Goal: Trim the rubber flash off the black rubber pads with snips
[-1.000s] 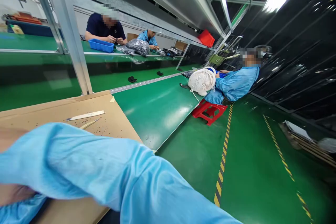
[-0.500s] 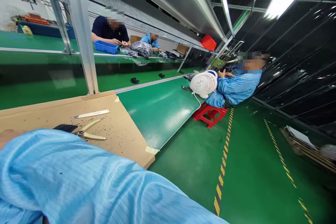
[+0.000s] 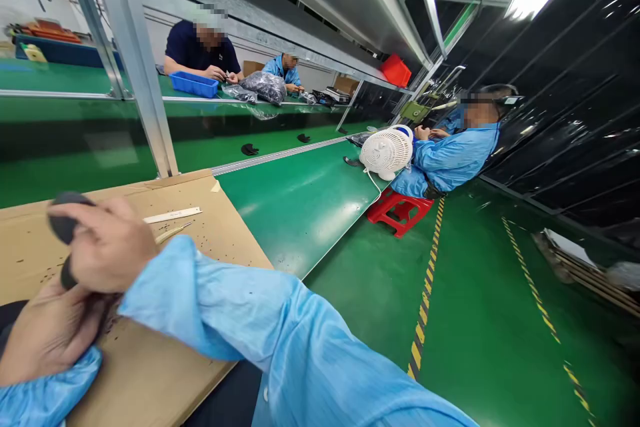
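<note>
My right hand [image 3: 113,243] is closed around a black, rounded, curved piece [image 3: 67,219] at the left of the view. Below it, my left hand [image 3: 53,333] is closed against the lower end of the same piece, the two hands touching. My fingers hide much of the piece, so its full shape does not show. Both hands are over a cardboard sheet [image 3: 235,233] dotted with small black crumbs. Just beyond my right cuff lie a slim white tool [image 3: 175,215] and pliers with cream handles [image 3: 173,232], partly hidden by my hand and sleeve.
A metal post [image 3: 133,67] rises behind the cardboard. Along the green bench [image 3: 280,200] stands a white fan [image 3: 387,152]; loose black pieces [image 3: 250,149] lie past the rail. A co-worker in blue [image 3: 450,153] sits on a red stool [image 3: 400,210]. Two more people work across the bench near a blue bin [image 3: 194,84].
My right arm has swung lower, and both hands have come into view with the black piece. The pliers are now mostly covered. The view has shifted slightly.
</note>
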Available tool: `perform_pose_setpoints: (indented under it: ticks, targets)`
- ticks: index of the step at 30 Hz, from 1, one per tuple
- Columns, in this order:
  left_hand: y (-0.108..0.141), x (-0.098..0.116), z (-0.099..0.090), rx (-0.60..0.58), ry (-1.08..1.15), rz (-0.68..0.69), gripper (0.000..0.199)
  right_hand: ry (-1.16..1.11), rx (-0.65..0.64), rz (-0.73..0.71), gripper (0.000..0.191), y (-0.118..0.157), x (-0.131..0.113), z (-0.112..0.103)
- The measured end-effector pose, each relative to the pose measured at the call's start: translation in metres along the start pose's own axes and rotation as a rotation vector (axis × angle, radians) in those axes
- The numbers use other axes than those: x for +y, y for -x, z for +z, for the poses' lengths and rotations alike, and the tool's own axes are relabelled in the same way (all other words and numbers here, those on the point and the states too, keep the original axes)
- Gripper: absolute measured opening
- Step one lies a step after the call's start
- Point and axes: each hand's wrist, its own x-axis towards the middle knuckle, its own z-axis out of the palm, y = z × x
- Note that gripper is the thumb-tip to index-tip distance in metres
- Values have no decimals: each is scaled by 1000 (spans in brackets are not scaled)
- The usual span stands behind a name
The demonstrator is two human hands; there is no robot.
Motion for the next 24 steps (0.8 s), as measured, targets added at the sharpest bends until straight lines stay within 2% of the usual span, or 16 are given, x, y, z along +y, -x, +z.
perform_pose_setpoints:
  ticks: [2, 4, 7, 8, 10, 12, 14, 17, 20, 22, 24]
  targets:
    - [-12, -7, -6, -39, -19, 156, 25, -103, 60, 59, 38, 7, 22, -14]
    - [-20, -10, -8, -69, 7, 287, 27, -176, 35, 80, 39, 11, 46, -22]
    - [-19, -7, -3, -58, 125, 315, 18, -247, -136, 75, 55, 12, 74, -23]
    - [-17, -5, -1, -77, 153, 293, 13, -278, -160, 40, 59, 11, 81, -21]
    - [-16, -3, 3, -32, 215, 268, 20, -363, -120, 2, 56, 9, 90, -14]
    - [-19, -4, 4, 11, 222, 279, 31, -441, -37, 55, 40, 7, 95, -8]
    - [-24, -5, 2, 34, 223, 290, 34, -464, -12, 87, 30, 8, 96, -4]
    - [-28, -8, -1, 63, 234, 323, 34, -455, -48, 154, 25, 11, 92, -6]
    - [-27, -8, -1, 40, 241, 319, 37, -418, -173, 213, 37, 15, 84, -11]
    - [-26, -8, -1, 10, 243, 306, 39, -406, -257, 194, 48, 17, 81, -12]
    - [-25, -9, 0, -16, 243, 286, 40, -404, -312, 164, 51, 18, 80, -11]
